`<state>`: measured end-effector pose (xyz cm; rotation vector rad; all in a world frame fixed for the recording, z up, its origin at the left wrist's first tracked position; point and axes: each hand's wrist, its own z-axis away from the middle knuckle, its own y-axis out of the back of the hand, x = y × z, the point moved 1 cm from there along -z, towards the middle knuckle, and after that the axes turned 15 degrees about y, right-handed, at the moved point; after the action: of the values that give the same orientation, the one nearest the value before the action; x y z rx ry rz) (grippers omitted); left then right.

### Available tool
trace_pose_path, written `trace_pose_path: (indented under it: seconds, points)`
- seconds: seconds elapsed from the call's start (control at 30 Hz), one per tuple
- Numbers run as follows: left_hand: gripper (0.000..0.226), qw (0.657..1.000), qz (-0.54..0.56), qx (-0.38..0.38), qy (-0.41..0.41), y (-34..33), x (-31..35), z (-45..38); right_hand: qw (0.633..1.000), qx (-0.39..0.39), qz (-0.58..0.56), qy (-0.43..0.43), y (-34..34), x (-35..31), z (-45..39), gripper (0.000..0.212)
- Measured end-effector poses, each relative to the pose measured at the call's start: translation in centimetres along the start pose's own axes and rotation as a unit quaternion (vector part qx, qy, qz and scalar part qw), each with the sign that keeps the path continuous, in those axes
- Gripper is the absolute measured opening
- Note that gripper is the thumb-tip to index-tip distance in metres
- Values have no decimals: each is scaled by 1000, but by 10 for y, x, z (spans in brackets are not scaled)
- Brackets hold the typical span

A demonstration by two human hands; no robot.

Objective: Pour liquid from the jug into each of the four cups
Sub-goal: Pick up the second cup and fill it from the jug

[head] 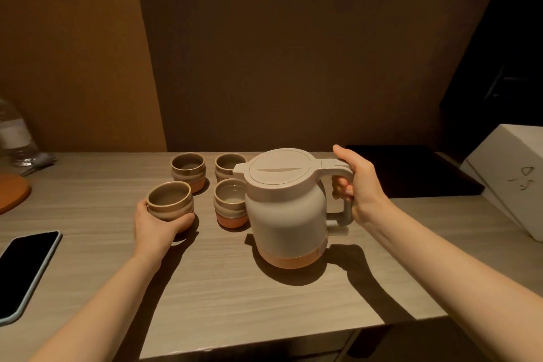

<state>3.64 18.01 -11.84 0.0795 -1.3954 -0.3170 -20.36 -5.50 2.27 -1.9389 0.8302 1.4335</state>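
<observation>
On the wooden table (223,288), right of centre, the lidded jug (286,209) stands upright with the right hand (360,185) curled round its handle.

The jug's spout points left toward four cups set in a square. The left hand (155,225) wraps the near-left cup (169,200), fingers curved round its near side and base. The near-right cup (230,203) sits just beside the jug's body and shows pale liquid inside. The far-left cup (188,170) and far-right cup (229,166) stand behind; I cannot tell their contents. A dark phone (28,269) lies at the near left edge, an orange mat (13,189) and a plastic bottle (16,135) farther left. A white box (511,173) and a black tray (411,169) lie to the right, before brown walls.
</observation>
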Motion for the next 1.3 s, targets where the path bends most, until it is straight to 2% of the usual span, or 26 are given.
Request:
trace_pose_path:
  seconds: [0.13,0.53,0.73,0.9,1.13,1.3]
  points:
    - [94,999,25,-12,-19,9,9,25,1000,-5,-1,3,0,-5,5,48]
    - [91,990,-8,-101,-98,10,39,85,1000,-9,-9,21,4,-28,19,53]
    - [94,988,-7,-112,-104,-3,48,98,999,-23,-3,28,2,-40,21,56]
    - [89,983,-11,-126,-133,-10,57,103,998,-40,24,36,3,-41,18,55]
    - [91,978,-22,-144,-147,-19,55,108,996,-51,65,34,9,-42,16,48]
    - [90,977,-24,-151,-151,-23,52,110,993,-76,81,45,10,-46,11,53]
